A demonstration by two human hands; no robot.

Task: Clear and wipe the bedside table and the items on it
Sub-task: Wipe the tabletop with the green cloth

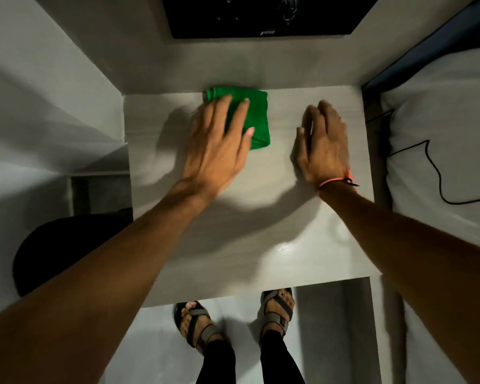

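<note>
Top-down view of your working area. The pale grey, wood-grain bedside table (250,231) fills the centre, with its far edge against the wall. A folded green microfibre cloth (257,117) lies flat on the tabletop near that far edge, slightly left of centre.

Your left hand (216,145) lies palm down with the fingers spread flat; the fingertips (245,102) rest on the near-left part of the cloth and cover it partly. Nothing is gripped.

Your right hand (323,142) is also flat and open on the bare tabletop, to the right of the cloth and apart from it, fingers held together and pointing toward the wall. A pink cord bracelet (336,180) circles that wrist.

Surroundings: a black glossy panel (261,15) hangs on the wall above the table. To the right, a white pillow (441,139) sits just beside the table, with a thin black cable (430,173) trailing across it. To the left, a dark round object (67,245) sits low beside the table; what it is cannot be told. Below the near edge, your feet in strapped sandals (197,325) stand on a light floor.
</note>
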